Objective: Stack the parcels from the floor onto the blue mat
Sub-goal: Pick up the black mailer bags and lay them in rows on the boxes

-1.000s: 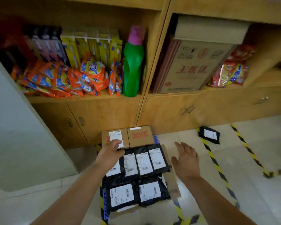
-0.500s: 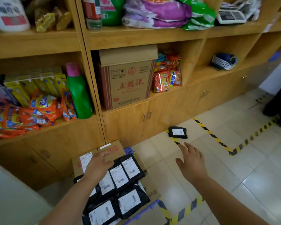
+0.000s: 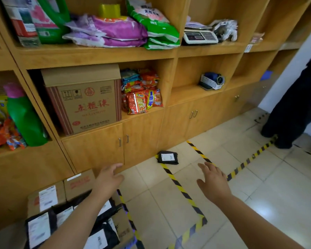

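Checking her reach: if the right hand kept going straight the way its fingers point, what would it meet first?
Probably bare floor tile; the open right hand points up-left, roughly toward the black parcel lying on the striped tape, though depth is unclear.

Left hand (image 3: pixel 109 178): your bare hand, with no glove, ring or band on it.
Right hand (image 3: pixel 211 182): likewise bare, nothing worn on fingers or wrist.
Forearms: both uncovered along all of their visible length; no sleeve edge, watch or strap shows on either.
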Tool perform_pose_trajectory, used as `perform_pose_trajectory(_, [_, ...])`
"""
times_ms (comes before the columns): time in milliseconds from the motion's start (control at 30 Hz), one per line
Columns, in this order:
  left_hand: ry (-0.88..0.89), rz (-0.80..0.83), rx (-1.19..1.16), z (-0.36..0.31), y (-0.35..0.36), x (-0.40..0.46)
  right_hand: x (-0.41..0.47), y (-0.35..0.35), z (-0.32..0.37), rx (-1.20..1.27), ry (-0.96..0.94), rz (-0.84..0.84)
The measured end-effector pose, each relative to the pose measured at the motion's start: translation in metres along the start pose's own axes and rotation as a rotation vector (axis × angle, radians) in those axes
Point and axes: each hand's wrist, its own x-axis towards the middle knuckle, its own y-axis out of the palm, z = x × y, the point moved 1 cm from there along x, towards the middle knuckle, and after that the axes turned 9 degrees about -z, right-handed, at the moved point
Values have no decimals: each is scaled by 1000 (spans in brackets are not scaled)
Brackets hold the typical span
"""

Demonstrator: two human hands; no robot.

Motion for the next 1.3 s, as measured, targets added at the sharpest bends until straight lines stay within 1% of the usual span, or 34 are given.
perform_pose_trajectory(167, [13,29,8,-37,46,16,35,2,-41,25,-4,28])
perform_pose_trajectory(333, [-19,34,6,-66,91,62,82,19,-67,23,-1,59])
perform_pose_trajectory(500, [-75,36,-66,-105,150,133,156,38,-83,53,15,84])
perform_pose_trajectory(633, [-89,38,-61,-134,190,202,226,48,-102,88,47,124])
perform_pose_trajectory(867, [-91,54,-60,-178,231,300,332,64,-131,95,82,194])
perform_pose_trajectory(1067, [-128,-1,-57,-192,264,354,415,87,-145,85,35,248])
perform_pose_trajectory(1300, [-252,-105,-49,-203,311,394,514,124,-164,59,-146,369])
